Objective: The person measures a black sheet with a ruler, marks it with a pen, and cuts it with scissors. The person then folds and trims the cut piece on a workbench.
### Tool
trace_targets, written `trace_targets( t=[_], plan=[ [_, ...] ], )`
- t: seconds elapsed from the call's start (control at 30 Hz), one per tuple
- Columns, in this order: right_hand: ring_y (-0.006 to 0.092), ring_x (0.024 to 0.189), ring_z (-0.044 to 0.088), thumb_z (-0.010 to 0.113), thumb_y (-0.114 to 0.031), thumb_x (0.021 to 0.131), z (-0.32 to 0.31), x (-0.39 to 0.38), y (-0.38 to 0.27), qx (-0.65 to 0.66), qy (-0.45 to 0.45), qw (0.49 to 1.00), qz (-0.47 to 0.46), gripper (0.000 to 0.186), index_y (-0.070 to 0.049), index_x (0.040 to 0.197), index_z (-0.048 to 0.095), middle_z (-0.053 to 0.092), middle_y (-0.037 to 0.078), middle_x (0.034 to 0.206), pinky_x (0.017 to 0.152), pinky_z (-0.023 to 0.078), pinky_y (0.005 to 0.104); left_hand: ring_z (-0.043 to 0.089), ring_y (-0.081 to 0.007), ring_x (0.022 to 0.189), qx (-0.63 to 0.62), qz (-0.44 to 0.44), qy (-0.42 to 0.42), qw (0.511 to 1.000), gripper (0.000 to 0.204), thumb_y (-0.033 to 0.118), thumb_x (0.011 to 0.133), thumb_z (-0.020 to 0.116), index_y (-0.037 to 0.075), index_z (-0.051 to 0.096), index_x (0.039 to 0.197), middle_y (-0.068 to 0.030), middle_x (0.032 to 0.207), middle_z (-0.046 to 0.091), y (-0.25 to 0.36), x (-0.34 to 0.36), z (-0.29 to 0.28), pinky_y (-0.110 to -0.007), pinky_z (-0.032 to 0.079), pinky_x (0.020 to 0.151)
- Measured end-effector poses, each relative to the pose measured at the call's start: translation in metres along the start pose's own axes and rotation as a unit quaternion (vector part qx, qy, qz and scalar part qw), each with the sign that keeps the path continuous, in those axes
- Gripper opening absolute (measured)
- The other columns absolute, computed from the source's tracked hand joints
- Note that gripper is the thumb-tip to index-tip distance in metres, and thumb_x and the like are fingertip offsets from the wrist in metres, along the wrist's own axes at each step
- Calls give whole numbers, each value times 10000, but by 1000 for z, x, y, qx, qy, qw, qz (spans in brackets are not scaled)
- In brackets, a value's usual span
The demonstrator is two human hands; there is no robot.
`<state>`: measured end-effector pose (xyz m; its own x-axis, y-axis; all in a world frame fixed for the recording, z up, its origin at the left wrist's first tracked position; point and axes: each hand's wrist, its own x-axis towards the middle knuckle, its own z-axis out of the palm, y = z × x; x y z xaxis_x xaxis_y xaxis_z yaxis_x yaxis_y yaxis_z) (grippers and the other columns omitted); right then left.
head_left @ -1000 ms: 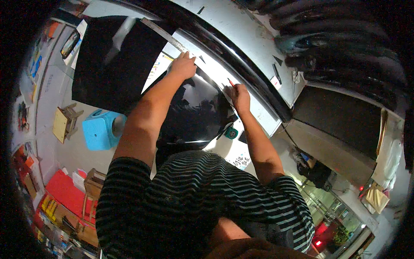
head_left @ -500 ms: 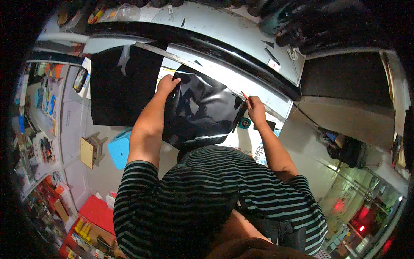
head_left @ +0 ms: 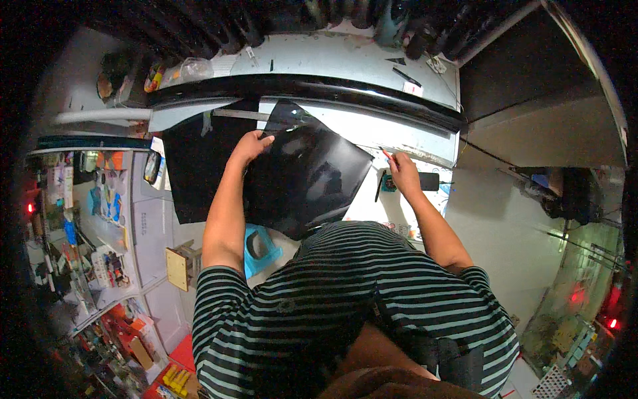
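Note:
A glossy black sheet (head_left: 312, 176), like plastic film, lies over the front of the white table. My left hand (head_left: 252, 146) pinches its upper left edge, where it overlaps a second, duller black sheet (head_left: 203, 176). In my right hand (head_left: 404, 173) is a thin orange-red cutter (head_left: 387, 153), its tip pointing up and left. That hand is apart from the glossy sheet, just past its right corner. A pale metal straightedge (head_left: 240, 114) shows behind the sheets, partly covered by them.
A long black roll (head_left: 299, 86) spans the back of the table (head_left: 332, 126). Right of the sheet lie a teal round object (head_left: 389, 181) and a black flat case (head_left: 429, 181). A blue stool (head_left: 260, 249) and a small wooden stool (head_left: 183, 265) stand below, on the left.
The glossy sheet has swung left and now overlaps the duller sheet, lying flatter. My right hand, with the cutter, is now farther from the sheet's corner. The whole view has shifted.

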<state>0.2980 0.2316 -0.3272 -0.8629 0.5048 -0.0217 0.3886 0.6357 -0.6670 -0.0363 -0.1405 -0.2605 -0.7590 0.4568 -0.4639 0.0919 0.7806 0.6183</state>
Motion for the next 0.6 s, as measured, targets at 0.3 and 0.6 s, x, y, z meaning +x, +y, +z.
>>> trace_targets(
  t=[0.3, 0.6],
  plan=[
    [405, 908, 720, 739, -233, 907, -13, -10, 2, 39, 35, 994, 93, 327, -19, 1145, 678, 719, 229, 1001, 798, 554, 478, 634, -272, 803, 36, 110, 159, 980, 402, 349, 977, 709, -44, 632, 1011, -156, 886, 678, 110, -100, -45, -398, 493, 765],
    [125, 616, 564, 786, -264, 923, -14, 21, -17, 347, 33, 923, 163, 402, -2, 1207, 677, 696, 37, 922, 566, 465, 299, 602, -128, 1014, -129, 189, 170, 959, 381, 291, 1052, 657, -34, 635, 1249, -34, 1136, 690, 182, -162, -92, -292, 474, 943]
  ],
)
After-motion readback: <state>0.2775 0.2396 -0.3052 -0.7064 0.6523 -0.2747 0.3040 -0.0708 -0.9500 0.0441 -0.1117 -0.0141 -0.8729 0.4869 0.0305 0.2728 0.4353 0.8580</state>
